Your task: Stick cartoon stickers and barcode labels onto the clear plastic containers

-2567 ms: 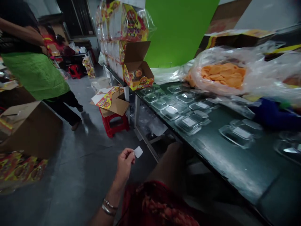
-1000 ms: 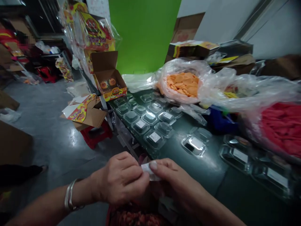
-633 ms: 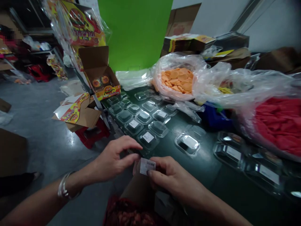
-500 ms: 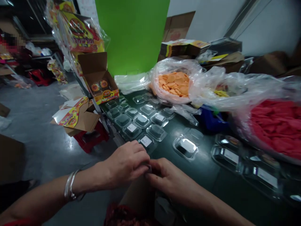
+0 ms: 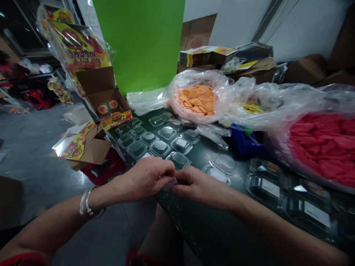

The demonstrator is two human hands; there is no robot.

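Observation:
My left hand (image 5: 148, 176), with silver bangles at the wrist, meets my right hand (image 5: 198, 184) over the near edge of the dark green table (image 5: 213, 221). Both have their fingers closed in a pinch on a small pale, shiny piece (image 5: 170, 183). Fingers cover most of it, so its kind cannot be made out. Just beyond the hands lie rows of clear plastic clamshell containers (image 5: 160, 147), some bearing white labels. To the right of my right hand are a few more clear lids or trays (image 5: 223, 163).
Behind stand plastic bags of orange discs (image 5: 196, 99), yellow pieces (image 5: 253, 108) and red pieces (image 5: 323, 144). A blue object (image 5: 245, 140) sits before them. Labelled dark containers (image 5: 270, 187) lie at right. An open display box (image 5: 116, 116) stands at the far left corner, beside a red stool (image 5: 104, 168).
Both hands have risen a little in the picture, still together on the small piece, and now cover the nearest containers. The view has shifted slightly, with the background sliding left.

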